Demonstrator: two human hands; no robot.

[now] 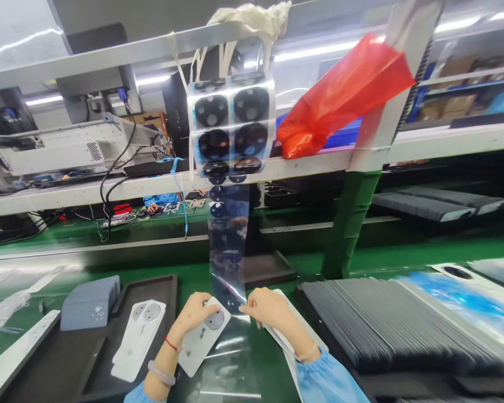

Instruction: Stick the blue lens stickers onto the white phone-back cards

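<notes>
My left hand (199,313) holds a white phone back cover (201,341) with a round camera ring, thumb on its face. It is tilted over the bench. Beside it, my right hand (266,308) pinches the edge of a clear film strip (229,240) at its fingertips; whether a sticker is between them is too small to tell. Up the strip, a roll of round black stickers (233,131) hangs by white ties from the rail. More white panels (283,347) lie partly hidden under my right forearm.
White phone covers (138,336) lie in a black tray (172,291) at left, beside a stack of blue-grey covers (90,302). A long row of dark grey covers (386,319) fills the right. A green post (348,224) and a red bag (344,95) stand behind. A co-worker's hand (152,207) shows beyond.
</notes>
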